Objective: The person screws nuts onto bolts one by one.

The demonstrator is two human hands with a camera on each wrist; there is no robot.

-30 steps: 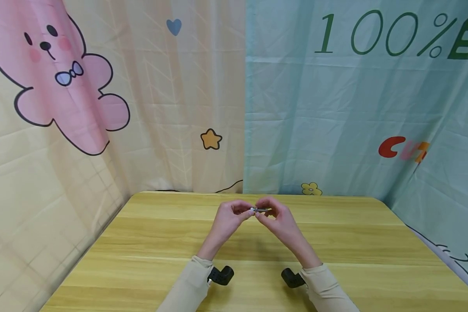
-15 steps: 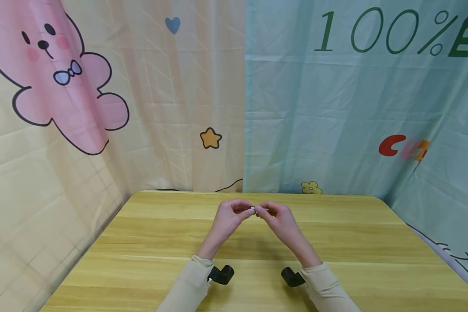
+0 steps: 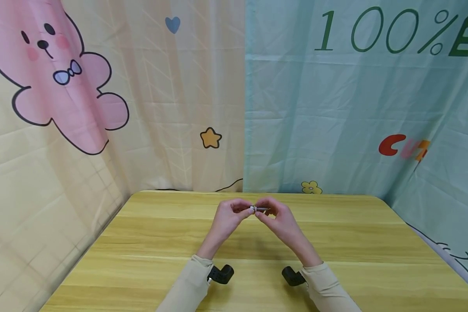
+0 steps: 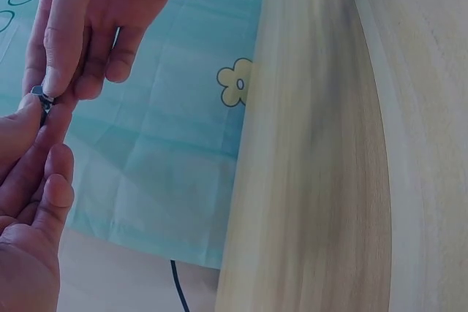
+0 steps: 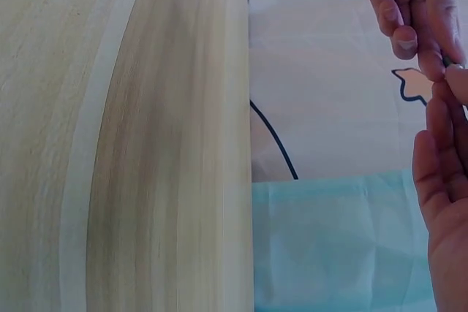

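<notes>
A small metal bolt (image 3: 263, 209) lies level between my two hands, its shank pointing right. My left hand (image 3: 229, 216) pinches it by the head between thumb and index finger. On the shank next to the head is what looks like a nut (image 3: 255, 209), and the thumb and index finger of my right hand (image 3: 278, 217) are on it from below and above. A glint of the bolt's metal (image 4: 42, 95) shows between the fingertips in the left wrist view. In the right wrist view, the fingers mostly hide it.
Both hands are held above a wood-grain table (image 3: 160, 242) near its far edge. Printed curtains (image 3: 281, 108) hang behind and at both sides. A black camera mount (image 3: 221, 274) sits on the left wrist and another (image 3: 292, 276) on the right.
Half a second ago my right thumb and index finger closed over the nut; now they are spread wider, showing the nut and shank. My left hand stays in place, still pinching the bolt.
</notes>
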